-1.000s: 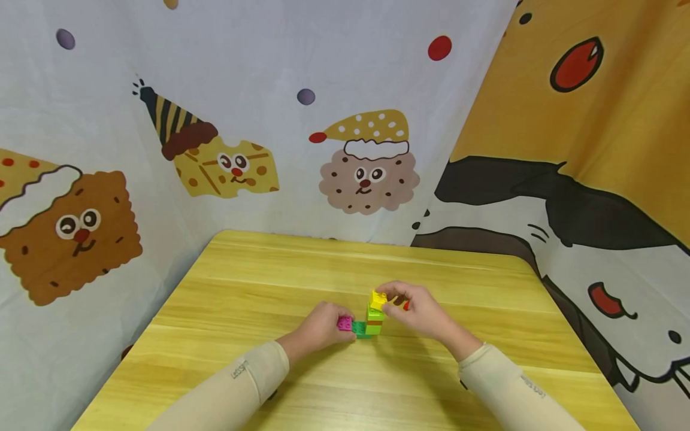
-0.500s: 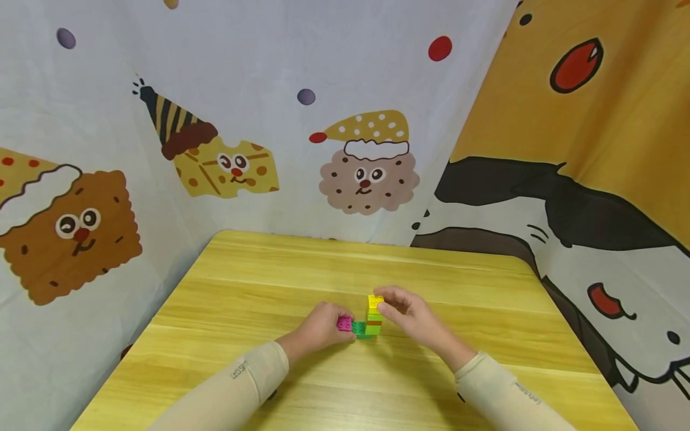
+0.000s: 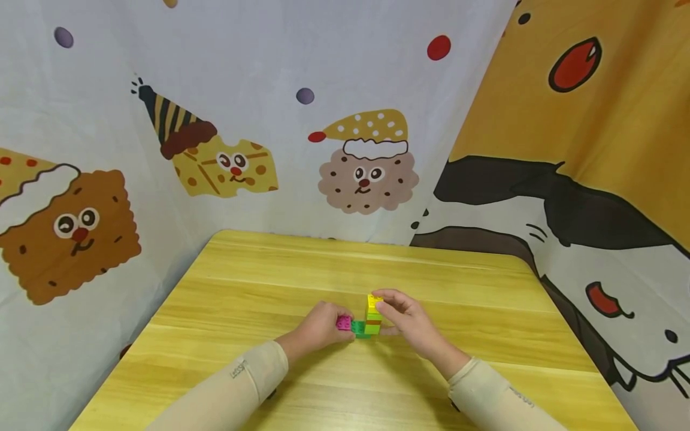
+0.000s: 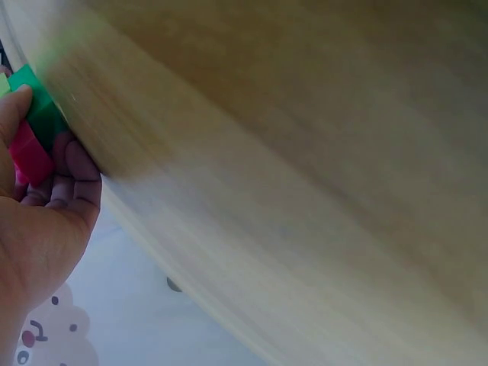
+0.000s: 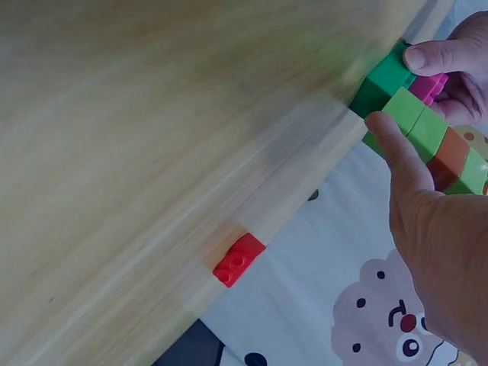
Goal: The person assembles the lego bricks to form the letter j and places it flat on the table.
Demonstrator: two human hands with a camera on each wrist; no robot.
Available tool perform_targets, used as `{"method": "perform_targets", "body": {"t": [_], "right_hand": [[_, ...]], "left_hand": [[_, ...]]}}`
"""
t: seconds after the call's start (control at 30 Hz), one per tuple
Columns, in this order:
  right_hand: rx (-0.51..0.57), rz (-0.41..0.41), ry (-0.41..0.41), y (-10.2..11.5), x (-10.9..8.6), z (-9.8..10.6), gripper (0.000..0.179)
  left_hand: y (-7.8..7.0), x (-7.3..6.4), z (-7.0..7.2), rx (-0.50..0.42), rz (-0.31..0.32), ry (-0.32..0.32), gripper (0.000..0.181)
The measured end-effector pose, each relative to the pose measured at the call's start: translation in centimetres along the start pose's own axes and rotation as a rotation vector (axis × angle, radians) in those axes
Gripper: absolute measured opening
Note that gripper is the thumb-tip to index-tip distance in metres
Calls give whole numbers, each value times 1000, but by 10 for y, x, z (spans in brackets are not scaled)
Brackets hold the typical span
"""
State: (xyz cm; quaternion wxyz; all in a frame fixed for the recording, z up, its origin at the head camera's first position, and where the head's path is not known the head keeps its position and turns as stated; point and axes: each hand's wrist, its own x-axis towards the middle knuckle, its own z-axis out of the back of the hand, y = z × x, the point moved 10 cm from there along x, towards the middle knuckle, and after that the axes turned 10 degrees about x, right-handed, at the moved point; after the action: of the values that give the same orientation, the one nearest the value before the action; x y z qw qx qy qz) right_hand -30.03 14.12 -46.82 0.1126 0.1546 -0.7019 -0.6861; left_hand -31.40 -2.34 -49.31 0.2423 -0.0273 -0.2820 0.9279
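Note:
A small build of toy bricks stands on the table: a green base brick (image 3: 358,327), a pink brick (image 3: 344,323) at its left, and an upright tower of light green bricks (image 3: 372,328) with an orange-brown layer. The yellow brick (image 3: 374,300) sits at the top of the tower. My left hand (image 3: 319,327) grips the pink and green end, its thumb on the green brick in the left wrist view. My right hand (image 3: 412,320) holds the yellow brick between thumb and fingers. Lower down, one finger touches the light green part in the right wrist view.
On the wooden table (image 3: 259,281) a red brick (image 5: 239,259) lies apart from the build, seen in the right wrist view and hidden in the head view. A cartoon-printed cloth (image 3: 291,215) hangs close behind the table's back edge.
The yellow brick, tilted a second ago, now sits level on the tower. My right hand has shifted slightly left and a lower finger has extended to the tower. My left hand keeps its place.

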Motion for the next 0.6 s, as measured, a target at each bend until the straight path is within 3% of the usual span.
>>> {"method": "perform_targets", "body": {"t": [0.27, 0.6], "right_hand": [[15, -20, -24, -1, 0, -1, 42], [-92, 79, -34, 2, -1, -2, 35]], "left_hand": [[0, 0, 0, 3, -13, -5, 24], [0, 1, 0, 8, -15, -8, 25]]}}
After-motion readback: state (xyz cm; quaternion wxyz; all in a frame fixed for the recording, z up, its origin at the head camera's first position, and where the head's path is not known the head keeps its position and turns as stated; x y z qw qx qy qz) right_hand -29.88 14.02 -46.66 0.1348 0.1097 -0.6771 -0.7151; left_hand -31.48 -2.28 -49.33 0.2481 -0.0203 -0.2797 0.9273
